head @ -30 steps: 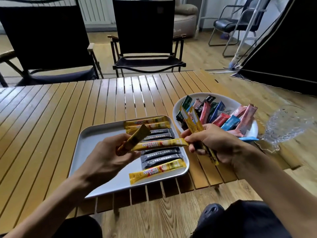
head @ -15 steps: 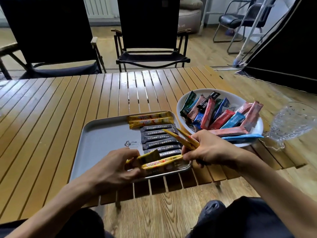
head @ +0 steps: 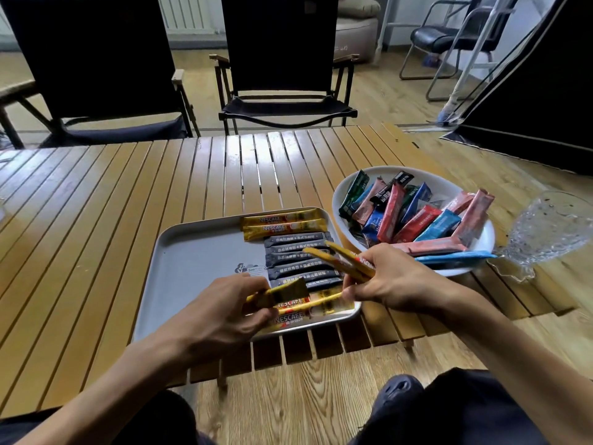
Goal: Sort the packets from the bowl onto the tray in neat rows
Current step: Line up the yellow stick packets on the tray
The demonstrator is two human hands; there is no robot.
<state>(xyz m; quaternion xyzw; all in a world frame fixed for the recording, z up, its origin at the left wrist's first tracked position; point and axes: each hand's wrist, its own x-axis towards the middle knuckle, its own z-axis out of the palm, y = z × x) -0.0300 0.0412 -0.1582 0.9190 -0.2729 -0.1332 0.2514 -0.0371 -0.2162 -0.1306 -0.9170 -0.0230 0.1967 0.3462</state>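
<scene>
A grey tray (head: pixel 195 258) lies on the slatted table with a row of packets along its right side: two yellow packets (head: pixel 284 223) at the far end, several dark grey packets (head: pixel 296 256) below them, and yellow ones (head: pixel 290 317) at the near edge. My left hand (head: pixel 221 313) pinches a yellow packet (head: pixel 282 292) low over the tray's near right corner. My right hand (head: pixel 388 277) grips two yellow packets (head: pixel 345 256) that stick out toward the left. The white bowl (head: pixel 449 184) to the right holds several red, pink, blue, green and black packets.
A clear glass dish (head: pixel 552 229) stands right of the bowl at the table's edge. Two dark folding chairs (head: pixel 282 59) face the far side of the wooden table (head: pixel 96 203). A black tent wall (head: pixel 545 91) rises at the right. My knees are below the table's near edge.
Both hands dropped from above the tray's middle toward its near right corner. The yellow packet held across between them now lies low at the near end of the row.
</scene>
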